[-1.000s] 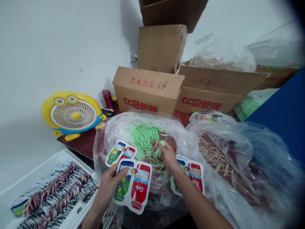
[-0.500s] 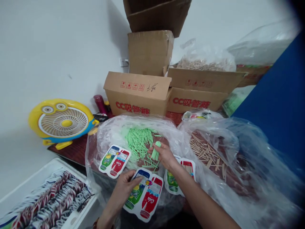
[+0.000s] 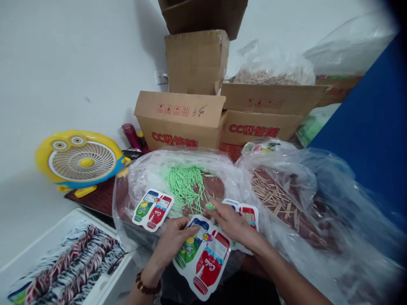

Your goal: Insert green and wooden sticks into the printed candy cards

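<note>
My left hand (image 3: 171,239) grips a two-bottle-shaped packet (image 3: 203,258), green on one half and red "Cola" on the other, by its top left edge. My right hand (image 3: 229,222) pinches a small bundle of green sticks (image 3: 210,206) just above the packet's top. Behind both hands a clear bag (image 3: 143,173) holds a loose pile of green sticks (image 3: 186,186). A second packet (image 3: 152,209) lies on that bag to the left. A third packet (image 3: 248,214) lies partly under my right hand.
A clear bag of tan sticks (image 3: 273,199) lies at the right. Cardboard boxes (image 3: 178,120) stack up at the back by the wall. A yellow desk fan (image 3: 79,159) stands at the left. A white crate (image 3: 57,258) of striped packs sits at the lower left. A blue panel (image 3: 372,123) stands at the right.
My right hand has come back from the green pile toward the packet with the bundle of sticks. My left hand has brought the packet in to meet it. The view has shifted right.
</note>
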Demonstrator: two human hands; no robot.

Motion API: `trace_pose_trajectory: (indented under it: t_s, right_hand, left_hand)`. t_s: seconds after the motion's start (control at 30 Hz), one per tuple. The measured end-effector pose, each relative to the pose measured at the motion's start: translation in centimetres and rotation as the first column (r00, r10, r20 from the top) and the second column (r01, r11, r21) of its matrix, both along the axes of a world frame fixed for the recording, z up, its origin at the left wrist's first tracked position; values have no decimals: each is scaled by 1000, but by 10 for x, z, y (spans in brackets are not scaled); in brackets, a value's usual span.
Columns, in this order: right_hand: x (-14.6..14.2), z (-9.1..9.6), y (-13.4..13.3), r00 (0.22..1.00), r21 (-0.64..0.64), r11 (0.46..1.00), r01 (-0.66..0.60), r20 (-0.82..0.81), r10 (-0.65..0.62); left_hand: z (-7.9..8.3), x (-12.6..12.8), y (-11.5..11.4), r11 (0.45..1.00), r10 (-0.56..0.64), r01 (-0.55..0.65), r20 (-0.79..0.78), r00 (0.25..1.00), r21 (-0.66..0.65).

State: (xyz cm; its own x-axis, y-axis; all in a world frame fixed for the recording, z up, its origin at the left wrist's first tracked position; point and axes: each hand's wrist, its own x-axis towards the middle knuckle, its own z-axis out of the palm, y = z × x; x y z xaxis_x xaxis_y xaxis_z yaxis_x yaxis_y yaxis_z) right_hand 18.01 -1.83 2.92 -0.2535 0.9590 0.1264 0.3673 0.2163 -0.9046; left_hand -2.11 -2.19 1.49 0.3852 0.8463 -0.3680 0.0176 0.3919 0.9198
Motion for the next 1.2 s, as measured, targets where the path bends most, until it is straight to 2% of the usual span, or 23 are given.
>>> trace_pose_trajectory:
  t_s: [0.1,0.17,0.23,0.3,0.33,0.37,0.43,0.47,0.53,0.67,0.93,1.07,1.2]
  right_hand:
    - [11,3,-17,991,82,996,-30,136,19]
    - [19,3,-24,988,89,996,-31,155,17]
    - [27,6,-29,997,39,999,27,77,-30]
    - [34,12,-34,977,-75,987,142,-150,-152]
    - [36,15,-36,925,-143,970,197,-302,-232]
    - [38,19,-39,837,-202,949,241,-452,-308]
    - [41,24,-43,627,-267,920,287,-673,-392]
    - [41,26,-45,546,-276,911,306,-733,-406]
    - [42,25,-48,467,-280,902,328,-782,-413]
    - [45,15,-55,461,-341,885,316,-760,-458]
    - [53,-4,-73,466,-402,859,316,-723,-510]
    - [52,-4,-77,420,-392,849,354,-745,-519]
    - [53,0,-77,463,-404,894,194,-765,-447]
  left_hand:
    - [3,14,2,999,-49,49,-6,999,-24]
    - [4,23,3,996,-89,89,-21,996,-2]
    - [5,30,3,990,-135,137,-43,990,28]
    - [7,38,3,982,-174,177,-60,983,58]
    - [7,42,2,979,-189,193,-61,980,67]
    - [8,46,1,976,-204,208,-57,977,71]
    - [9,55,0,968,-235,239,-51,971,78]
    - [9,60,-1,962,-253,257,-55,966,89]
    - [9,70,-3,948,-289,296,-70,955,119]
    - [11,88,-5,933,-335,342,-82,939,108]
    - [8,106,-7,940,-336,337,-26,942,57]
    - [9,111,-7,945,-324,323,14,946,45]
    - [9,113,-4,948,-318,319,125,940,14]
